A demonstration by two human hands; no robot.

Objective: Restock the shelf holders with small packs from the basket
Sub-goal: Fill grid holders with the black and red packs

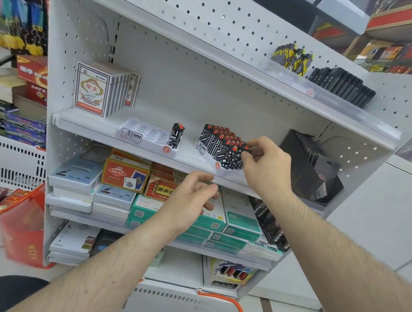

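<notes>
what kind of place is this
Most likely a small shop: a white pegboard shelf unit stocked with boxed playing cards, a display holder of patterned lighters that the right hand is filling, and stacked retail boxes.

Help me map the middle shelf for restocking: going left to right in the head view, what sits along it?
Stack of white card boxes → nearly empty white holder with one patterned pack → full holder of patterned packs, right hand pinching one → black display stand.

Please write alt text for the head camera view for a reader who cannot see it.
A person's right hand pinches a patterned pack in the full holder on a white shelf, while the left hand hovers open below. A nearly empty holder beside it has one pack.
</notes>
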